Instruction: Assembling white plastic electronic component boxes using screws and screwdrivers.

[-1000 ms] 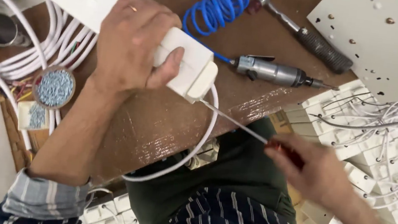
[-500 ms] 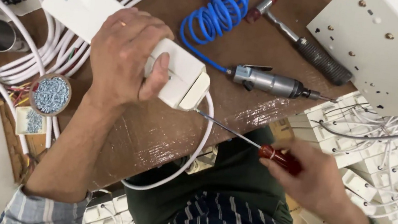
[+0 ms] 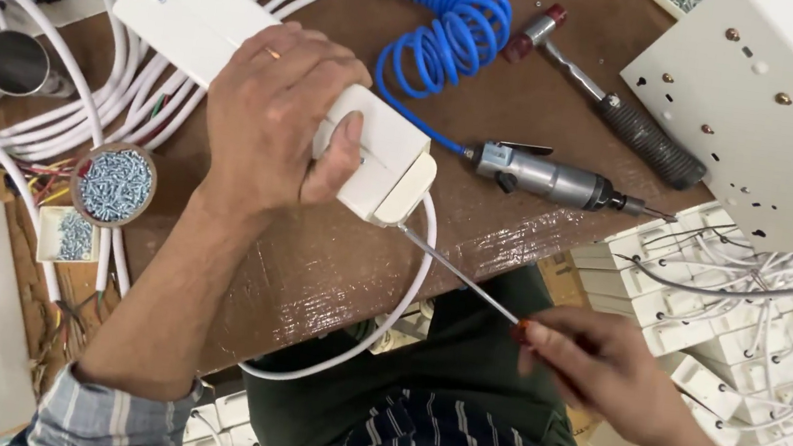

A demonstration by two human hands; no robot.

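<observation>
The left hand (image 3: 273, 122) grips a white power strip (image 3: 264, 71) on the desk (image 3: 331, 265), the right hand (image 3: 601, 364) clasps a screwdriver (image 3: 461, 273), beside an air tool (image 3: 553, 182), blue hose (image 3: 442, 17) and screws (image 3: 116, 185).

Small square screw box (image 3: 64, 235), left table edge; no labels, screens.

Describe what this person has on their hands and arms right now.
Both hands are bare, no gloves. The left hand has a ring on one finger and a grey-blue striped sleeve rolled up near the elbow. The right hand has a green band at the wrist.
</observation>
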